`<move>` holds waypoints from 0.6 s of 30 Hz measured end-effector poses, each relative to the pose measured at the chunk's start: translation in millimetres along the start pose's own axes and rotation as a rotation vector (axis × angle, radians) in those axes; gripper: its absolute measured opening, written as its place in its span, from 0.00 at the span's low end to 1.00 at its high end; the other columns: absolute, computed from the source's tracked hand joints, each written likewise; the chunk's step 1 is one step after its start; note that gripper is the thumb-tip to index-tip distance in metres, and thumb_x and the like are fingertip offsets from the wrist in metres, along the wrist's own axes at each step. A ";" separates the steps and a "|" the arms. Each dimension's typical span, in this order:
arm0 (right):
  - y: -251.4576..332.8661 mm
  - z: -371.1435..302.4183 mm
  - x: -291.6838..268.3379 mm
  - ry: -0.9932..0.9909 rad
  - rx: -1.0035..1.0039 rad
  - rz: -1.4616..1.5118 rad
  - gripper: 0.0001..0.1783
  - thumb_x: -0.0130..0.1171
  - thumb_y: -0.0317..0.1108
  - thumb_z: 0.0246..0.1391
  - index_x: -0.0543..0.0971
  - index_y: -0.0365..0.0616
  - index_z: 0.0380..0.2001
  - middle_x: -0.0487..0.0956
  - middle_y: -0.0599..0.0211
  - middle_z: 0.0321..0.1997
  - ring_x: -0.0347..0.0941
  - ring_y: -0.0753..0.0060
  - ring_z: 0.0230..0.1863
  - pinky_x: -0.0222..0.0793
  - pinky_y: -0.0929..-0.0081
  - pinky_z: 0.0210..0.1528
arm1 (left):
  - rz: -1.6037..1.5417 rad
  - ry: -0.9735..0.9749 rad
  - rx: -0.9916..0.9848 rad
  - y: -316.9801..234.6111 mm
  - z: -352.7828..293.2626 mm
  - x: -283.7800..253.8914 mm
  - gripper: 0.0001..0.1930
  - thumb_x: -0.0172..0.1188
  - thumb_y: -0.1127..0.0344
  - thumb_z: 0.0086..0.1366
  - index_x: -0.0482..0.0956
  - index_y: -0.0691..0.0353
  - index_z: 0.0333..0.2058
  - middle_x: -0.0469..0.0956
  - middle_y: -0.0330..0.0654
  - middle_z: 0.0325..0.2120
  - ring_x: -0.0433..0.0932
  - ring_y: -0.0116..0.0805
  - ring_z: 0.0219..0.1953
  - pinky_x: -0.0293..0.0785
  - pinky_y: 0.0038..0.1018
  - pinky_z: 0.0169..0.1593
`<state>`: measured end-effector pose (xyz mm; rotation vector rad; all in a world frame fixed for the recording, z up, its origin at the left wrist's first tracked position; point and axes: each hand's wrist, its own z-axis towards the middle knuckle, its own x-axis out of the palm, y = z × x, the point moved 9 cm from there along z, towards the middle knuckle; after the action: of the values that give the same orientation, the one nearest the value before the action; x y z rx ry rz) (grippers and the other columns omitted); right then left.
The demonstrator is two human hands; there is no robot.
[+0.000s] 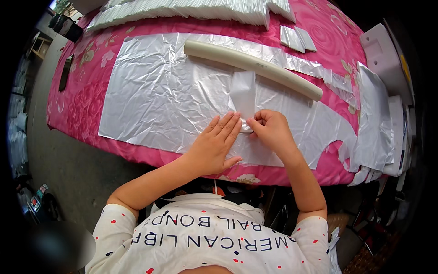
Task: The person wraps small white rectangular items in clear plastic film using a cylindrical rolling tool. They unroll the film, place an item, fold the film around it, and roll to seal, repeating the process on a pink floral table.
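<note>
A narrow, translucent white plastic bag or strip (pixel 244 89) lies on a large, wrinkled, silvery-white plastic sheet (pixel 150 96). My left hand (pixel 216 142) rests flat there, its fingers stretched out and the fingertips at the strip's near left edge. From the other side my right hand (pixel 272 130) pinches the strip's near end between thumb and fingers. A shiny fold shows between the two hands. Just beyond the strip, a long cream-coloured tube (pixel 255 67) lies slantwise across the sheet. The right fingers partly hide what they grip.
A pink floral tablecloth (pixel 82 102) covers the table. Long stacks of folded white plastic (pixel 191 16) line its far side, near a small pile of packets (pixel 296 40). Silvery sheets (pixel 374 118) and a white foam box (pixel 388 61) stand right. A dark phone-like object (pixel 66 72) lies left.
</note>
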<state>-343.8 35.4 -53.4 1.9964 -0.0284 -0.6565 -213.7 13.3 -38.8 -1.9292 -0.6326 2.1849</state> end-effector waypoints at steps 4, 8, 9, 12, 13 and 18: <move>14.5 -17.4 -5.4 -0.184 -0.149 -0.293 0.18 0.64 0.32 0.42 0.76 0.37 0.38 0.77 0.57 0.39 0.75 0.67 0.35 0.70 0.74 0.36 | 0.048 0.033 -0.022 2.0 -3.7 6.7 0.42 0.51 0.45 0.56 0.52 0.72 0.61 0.46 0.55 0.64 0.43 0.48 0.67 0.41 0.41 0.66; 47.2 -40.8 -5.4 -0.419 -0.749 -0.678 0.29 0.66 0.31 0.37 0.73 0.40 0.47 0.69 0.58 0.56 0.68 0.59 0.52 0.64 0.67 0.53 | 0.042 0.026 -0.028 1.2 -3.2 6.7 0.42 0.52 0.46 0.56 0.52 0.71 0.61 0.47 0.55 0.64 0.44 0.47 0.67 0.41 0.41 0.66; 46.2 -38.9 -1.0 -0.349 -0.809 -0.685 0.28 0.66 0.32 0.37 0.73 0.40 0.46 0.69 0.58 0.55 0.67 0.59 0.53 0.63 0.66 0.55 | 0.027 0.013 -0.029 1.5 -2.9 6.7 0.41 0.53 0.48 0.56 0.53 0.71 0.60 0.48 0.54 0.64 0.45 0.47 0.67 0.42 0.41 0.66; 47.2 -31.4 6.5 -0.175 -0.916 -0.703 0.27 0.65 0.32 0.38 0.73 0.39 0.46 0.71 0.59 0.53 0.66 0.58 0.55 0.61 0.64 0.58 | -0.015 -0.075 0.021 3.0 0.3 -4.3 0.33 0.56 0.56 0.55 0.61 0.70 0.56 0.58 0.52 0.59 0.55 0.46 0.63 0.53 0.39 0.63; 47.4 -29.2 5.7 -0.145 -0.907 -0.710 0.27 0.65 0.33 0.38 0.73 0.38 0.46 0.72 0.59 0.53 0.66 0.58 0.55 0.61 0.64 0.58 | -0.029 -0.112 0.047 4.9 1.6 -9.9 0.29 0.57 0.59 0.55 0.65 0.70 0.53 0.62 0.52 0.57 0.60 0.46 0.61 0.58 0.38 0.61; 51.6 -23.2 2.4 -0.072 -0.887 -0.665 0.25 0.62 0.31 0.40 0.73 0.36 0.45 0.73 0.59 0.51 0.67 0.58 0.54 0.62 0.65 0.57 | 0.027 -0.290 0.200 10.4 1.2 -27.4 0.13 0.58 0.72 0.51 0.76 0.68 0.38 0.76 0.45 0.41 0.75 0.40 0.46 0.73 0.30 0.47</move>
<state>-318.2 27.4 -3.5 1.0886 0.7788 -0.9421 -208.9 -6.9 -18.1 -1.5476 -0.4087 2.4626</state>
